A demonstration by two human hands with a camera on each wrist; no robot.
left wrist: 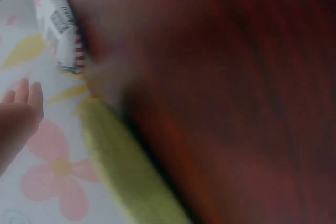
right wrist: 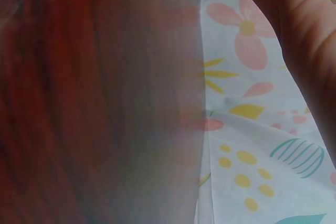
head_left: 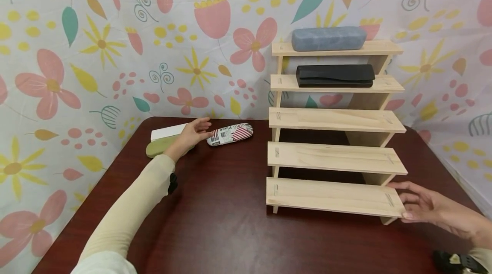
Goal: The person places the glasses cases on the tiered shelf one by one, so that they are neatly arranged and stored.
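My left hand point(head_left: 193, 132) reaches over the back left of the table, its fingers extended and holding nothing. Just right of its fingertips lies a white glasses case point(head_left: 230, 134) with red stripes and black print. Below the hand and wrist is a green glasses case point(head_left: 159, 146), partly covered by the forearm, with a white box point(head_left: 167, 132) behind it. At the right, my right hand point(head_left: 426, 205) grips the right end of the lowest board of a stepped wooden rack point(head_left: 334, 197), thumb at the front corner. The left wrist view shows the green case point(left wrist: 126, 166) close up.
A blue-grey glasses case point(head_left: 328, 38) sits on the rack's top board, and a black one point(head_left: 334, 76) on the board beneath it. The dark red table point(head_left: 215, 222) meets a flower-printed cloth point(head_left: 115, 52) at its back and sides.
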